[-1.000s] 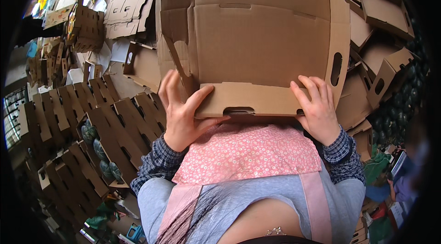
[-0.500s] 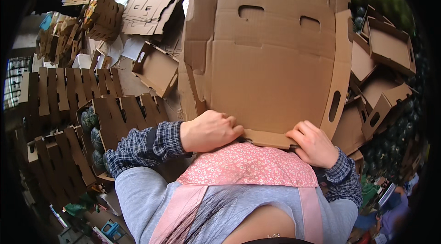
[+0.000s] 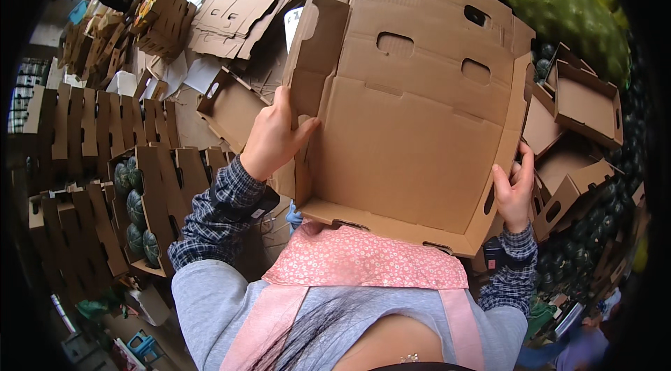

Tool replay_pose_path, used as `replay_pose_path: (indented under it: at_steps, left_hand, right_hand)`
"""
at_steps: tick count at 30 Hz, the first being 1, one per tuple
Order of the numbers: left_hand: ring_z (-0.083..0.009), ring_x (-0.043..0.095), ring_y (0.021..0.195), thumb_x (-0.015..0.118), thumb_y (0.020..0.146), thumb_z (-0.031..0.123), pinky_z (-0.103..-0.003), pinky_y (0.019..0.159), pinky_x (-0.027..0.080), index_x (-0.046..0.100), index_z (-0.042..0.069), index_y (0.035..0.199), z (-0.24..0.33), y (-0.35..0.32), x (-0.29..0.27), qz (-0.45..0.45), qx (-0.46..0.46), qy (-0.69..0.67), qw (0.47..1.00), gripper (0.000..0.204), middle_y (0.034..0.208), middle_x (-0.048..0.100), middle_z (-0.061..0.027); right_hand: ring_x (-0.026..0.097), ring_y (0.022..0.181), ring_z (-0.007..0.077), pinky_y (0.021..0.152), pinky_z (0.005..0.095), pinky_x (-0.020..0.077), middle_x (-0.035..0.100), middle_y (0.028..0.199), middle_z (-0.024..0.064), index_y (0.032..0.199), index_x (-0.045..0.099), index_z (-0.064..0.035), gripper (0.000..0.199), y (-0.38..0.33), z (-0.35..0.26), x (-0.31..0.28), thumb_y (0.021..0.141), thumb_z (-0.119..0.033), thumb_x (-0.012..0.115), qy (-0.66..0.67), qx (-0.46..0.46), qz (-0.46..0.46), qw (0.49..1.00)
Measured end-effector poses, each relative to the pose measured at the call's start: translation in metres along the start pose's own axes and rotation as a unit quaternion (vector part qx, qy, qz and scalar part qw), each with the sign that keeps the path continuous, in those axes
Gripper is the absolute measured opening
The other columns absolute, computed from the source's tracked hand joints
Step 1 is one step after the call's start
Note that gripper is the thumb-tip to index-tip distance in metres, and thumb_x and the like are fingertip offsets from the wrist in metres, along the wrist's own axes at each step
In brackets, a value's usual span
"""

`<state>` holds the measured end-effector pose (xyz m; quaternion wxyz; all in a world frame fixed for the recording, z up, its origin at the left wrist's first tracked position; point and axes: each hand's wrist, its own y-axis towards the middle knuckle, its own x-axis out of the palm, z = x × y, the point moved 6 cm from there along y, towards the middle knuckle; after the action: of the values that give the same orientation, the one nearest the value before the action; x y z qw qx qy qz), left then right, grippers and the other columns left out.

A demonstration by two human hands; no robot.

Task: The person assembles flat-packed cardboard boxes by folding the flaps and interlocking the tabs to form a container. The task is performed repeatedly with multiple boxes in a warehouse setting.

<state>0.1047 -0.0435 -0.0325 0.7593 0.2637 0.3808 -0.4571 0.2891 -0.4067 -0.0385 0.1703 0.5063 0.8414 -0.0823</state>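
Observation:
A large brown cardboard box (image 3: 412, 140) with oval handle cut-outs is half folded in front of my chest. Its near wall and both side walls stand up, and the far flaps still lie back. My left hand (image 3: 274, 135) grips the box's left side wall, thumb on the inner face. My right hand (image 3: 514, 191) clasps the right side wall beside a slot. I wear a pink apron (image 3: 363, 263) over plaid sleeves.
Rows of assembled cardboard boxes (image 3: 84, 133) stand at the left, some holding dark green squashes (image 3: 133, 210). Flat cardboard sheets (image 3: 231, 8) lie at the back. A green net sack (image 3: 559, 11) of produce sits at the top right above more open boxes (image 3: 587, 102).
The box's side walls have been folded up. My hands moved from the near edge out to the left and right side walls, and the box now sits higher and more open.

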Motion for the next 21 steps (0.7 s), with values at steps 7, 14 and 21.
replay_pose_path:
  at_steps: [7, 14, 21]
  left_hand:
    - [-0.0393, 0.061, 0.058, 0.062, 0.085, 0.011, -0.046, 0.05, 0.048, 0.04, -0.002, 0.111, 0.049, -0.019, 0.014, -0.058, 0.06, 0.207, 0.975, 0.036, 0.061, 0.059, -0.0179]
    - [-0.0327, 0.062, 0.068, 0.07, 0.086, 0.031, -0.038, 0.059, 0.05, 0.046, -0.004, 0.114, 0.064, -0.008, -0.006, -0.113, 0.147, 0.151, 0.971, 0.051, 0.076, 0.058, -0.0157]
    - [-0.0241, 0.049, 0.076, 0.057, 0.096, 0.023, -0.031, 0.073, 0.044, 0.041, -0.001, 0.13, 0.012, 0.075, 0.009, -0.052, 0.081, -0.231, 0.968, 0.045, 0.091, 0.049, -0.012]
  right_hand:
    - [0.061, 0.066, 0.0125, 0.059, 0.0254, 0.047, 0.067, 0.086, 0.014, 0.146, 0.025, 0.0, 0.066, 0.002, -0.018, 0.013, 0.084, 0.006, 0.047, -0.092, -0.073, -0.016, 0.993]
    - [0.059, 0.112, 0.0204, 0.094, 0.0314, 0.0456, 0.06, 0.124, 0.0173, 0.137, 0.039, 0.0037, 0.053, 0.018, -0.01, -0.01, 0.096, -0.024, 0.058, -0.067, 0.033, -0.145, 0.987]
    - [0.047, 0.12, 0.0261, 0.102, 0.0333, 0.0395, 0.048, 0.13, 0.0226, 0.134, 0.043, 0.006, 0.048, 0.091, 0.01, -0.003, 0.094, -0.017, 0.056, -0.049, -0.108, -0.088, 0.989]
